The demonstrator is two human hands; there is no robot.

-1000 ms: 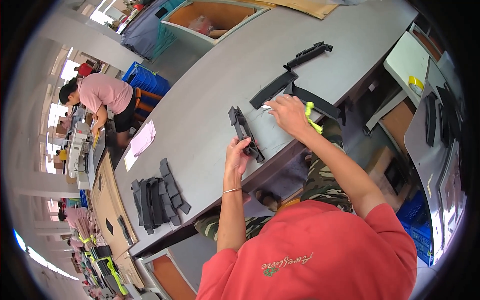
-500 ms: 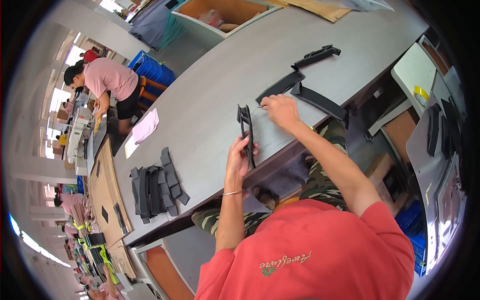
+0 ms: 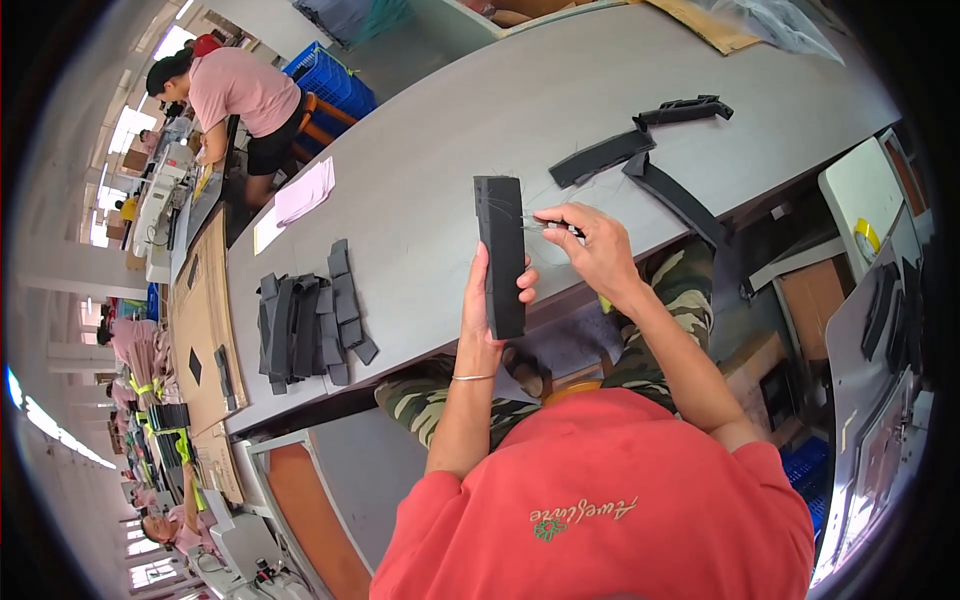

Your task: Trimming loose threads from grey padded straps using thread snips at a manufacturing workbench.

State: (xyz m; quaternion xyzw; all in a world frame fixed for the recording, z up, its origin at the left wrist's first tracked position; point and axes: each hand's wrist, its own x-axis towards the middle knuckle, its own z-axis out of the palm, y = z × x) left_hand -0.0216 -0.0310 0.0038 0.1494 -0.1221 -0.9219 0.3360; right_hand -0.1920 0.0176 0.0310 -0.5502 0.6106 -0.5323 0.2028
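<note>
My left hand (image 3: 485, 295) is closed round the lower part of a long black fabric strip (image 3: 500, 230), held up with its broad face showing. Loose threads trail from the strip's right edge. Just to the right, my right hand (image 3: 600, 250) pinches a small dark tool (image 3: 568, 229), its thin tip pointing at that edge; its exact kind is too small to tell. Beyond my right hand lie more black strips: one flat strip (image 3: 600, 158), one curved strip (image 3: 675, 200) by the table's near edge, and a folded strip (image 3: 685, 110) farther back.
A pile of black strips (image 3: 300, 330) lies on the grey table (image 3: 420, 150) at the left, with pink sheets (image 3: 305, 192) behind it. Brown cardboard (image 3: 205, 320) covers the far left side. A co-worker in pink (image 3: 245, 90) bends over a machine. Yellow tape (image 3: 866, 238) sits at right.
My left hand has turned the black strip so its broad face shows instead of its edge. My right hand has drawn back from the flat strip toward the held one, the small tool now visible.
</note>
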